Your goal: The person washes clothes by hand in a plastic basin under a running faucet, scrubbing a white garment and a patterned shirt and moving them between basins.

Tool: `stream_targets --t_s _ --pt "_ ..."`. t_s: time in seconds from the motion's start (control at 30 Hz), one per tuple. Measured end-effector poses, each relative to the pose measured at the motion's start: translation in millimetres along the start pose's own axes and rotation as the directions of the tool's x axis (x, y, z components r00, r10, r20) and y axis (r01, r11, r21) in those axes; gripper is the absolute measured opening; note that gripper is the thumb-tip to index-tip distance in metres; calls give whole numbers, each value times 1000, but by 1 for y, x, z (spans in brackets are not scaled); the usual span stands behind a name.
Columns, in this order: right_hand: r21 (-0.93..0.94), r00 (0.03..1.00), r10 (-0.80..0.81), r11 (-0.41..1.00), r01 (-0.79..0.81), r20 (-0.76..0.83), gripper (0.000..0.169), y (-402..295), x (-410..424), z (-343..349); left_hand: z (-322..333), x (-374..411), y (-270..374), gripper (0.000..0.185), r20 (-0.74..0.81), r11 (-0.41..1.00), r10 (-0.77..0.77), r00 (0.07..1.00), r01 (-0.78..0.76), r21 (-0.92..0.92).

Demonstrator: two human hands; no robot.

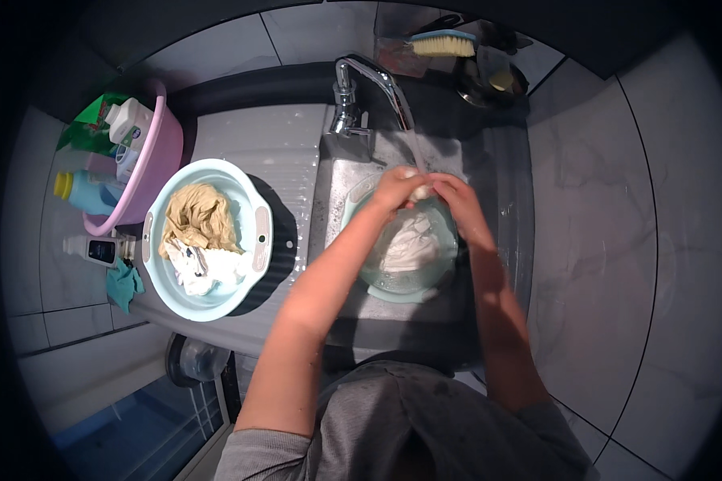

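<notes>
Water runs from the chrome faucet (pixel 376 81) onto my two hands, which meet over a pale green basin (pixel 397 297) in the sink. My left hand (pixel 395 189) is closed around a bunched white cloth (pixel 420 191). My right hand (pixel 455 195) touches the same cloth from the other side, its fingers curled at it. Below them a white garment (pixel 410 243) lies in water in the basin. To the left, a light blue basin (pixel 157 288) on the ribbed drainboard holds a tan garment (pixel 198 219) and white clothes (pixel 207 267).
A tilted pink tub (pixel 169 144) with several bottles stands at the far left, near a small white bottle (pixel 101 250) and a teal cloth (pixel 123 285). Behind the sink are a scrub brush (pixel 444 45) and a dark dish with soap (pixel 501 80). A tiled wall (pixel 589 210) rises right.
</notes>
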State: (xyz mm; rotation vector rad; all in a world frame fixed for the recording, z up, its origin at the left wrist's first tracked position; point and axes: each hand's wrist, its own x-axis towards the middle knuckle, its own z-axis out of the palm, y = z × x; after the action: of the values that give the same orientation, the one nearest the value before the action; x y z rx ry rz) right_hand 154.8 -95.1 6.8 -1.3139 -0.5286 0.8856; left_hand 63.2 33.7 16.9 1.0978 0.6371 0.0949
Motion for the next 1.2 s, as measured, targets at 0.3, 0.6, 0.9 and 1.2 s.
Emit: stream_targets --t_s 0.3,0.6,0.9,1.2 --pt "-949 980 -164 275 152 110 54 111 -75 31 -66 -105 116 11 61 832 229 972 -227 507" --pt "-166 979 201 965 -202 -24 32 38 -38 18 -195 -230 103 22 40 -91 308 951 -12 996" --pt "377 969 245 897 -230 8 33 -73 -52 32 -64 -170 64 20 52 800 74 996 -90 593" --pt "623 917 396 703 -342 57 43 1 -66 14 -1 -115 -34 55 115 925 -284 952 303 -229"
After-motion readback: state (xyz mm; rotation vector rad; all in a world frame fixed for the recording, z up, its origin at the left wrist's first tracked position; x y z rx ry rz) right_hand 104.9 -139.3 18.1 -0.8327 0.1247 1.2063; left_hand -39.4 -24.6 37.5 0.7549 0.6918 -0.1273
